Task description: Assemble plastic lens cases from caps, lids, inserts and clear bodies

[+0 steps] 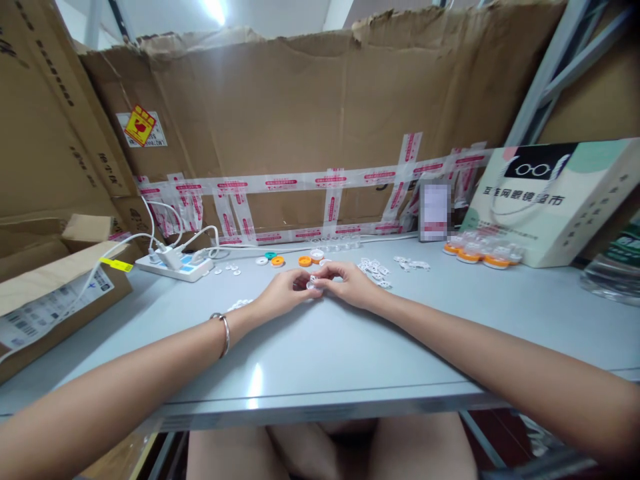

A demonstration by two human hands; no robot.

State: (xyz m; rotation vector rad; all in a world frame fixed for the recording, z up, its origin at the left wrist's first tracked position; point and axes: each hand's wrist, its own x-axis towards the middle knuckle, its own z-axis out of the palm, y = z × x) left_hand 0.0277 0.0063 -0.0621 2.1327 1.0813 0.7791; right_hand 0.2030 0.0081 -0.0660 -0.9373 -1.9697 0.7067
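Piece (313, 283), small and white, sits pinched at the fingertips of the left hand (284, 294) and the right hand (347, 285), which meet above the middle of the grey table (340, 360); its exact form is too small to tell. Flat white parts (374, 269) lie scattered just beyond the right hand. Orange round parts (277, 261) lie behind the hands, white power strip (183, 271) farther left.

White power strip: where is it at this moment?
In the head view, the power strip lies at the left of the tabletop, between the low cardboard box and a few small white discs.
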